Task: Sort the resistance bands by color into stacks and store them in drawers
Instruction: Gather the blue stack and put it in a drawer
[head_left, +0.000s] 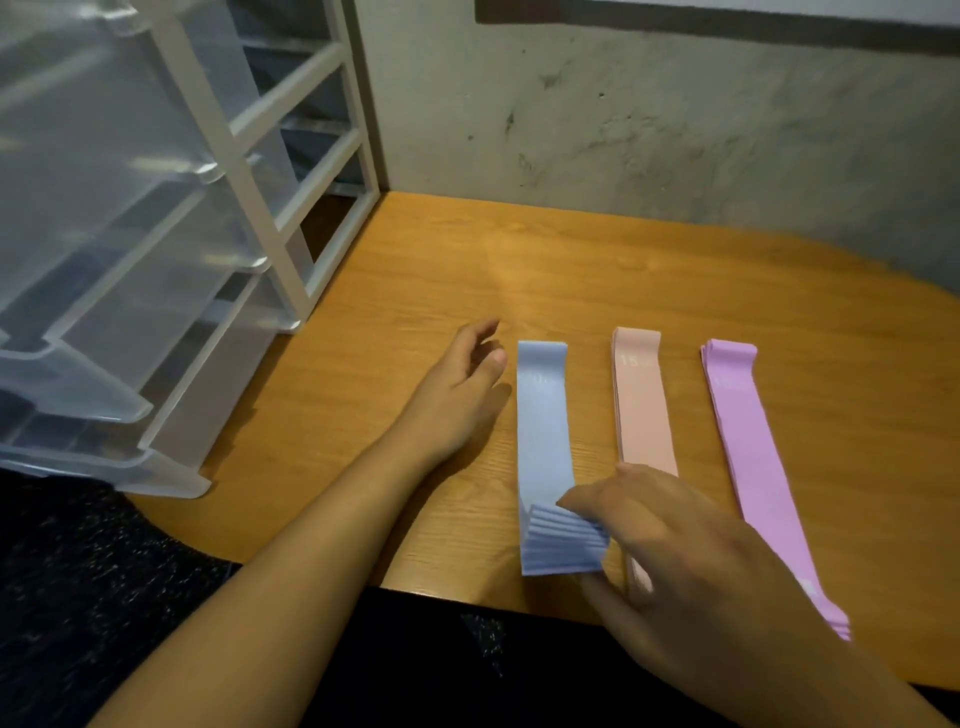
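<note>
Stacks of resistance bands: three, side by side at lower centre and lower right: one blue stack (543, 431), one peach stack (641, 400), one purple stack (748, 441). Bands per stack: several, exact number not countable. Drawer unit (262, 228): one, upper left. Clear drawers (93, 384) pulled out: at least four. Hands: two, left hand (462, 379) and right hand (670, 551). Tabletop (571, 270): one.

Right hand (691, 566) grips the blue stack (543, 431) at the worktop (395, 291) front edge. Left hand (457, 382), relaxed, is just beside it. Peach stack (641, 405) and purple stack (748, 441) lie rightward.
</note>
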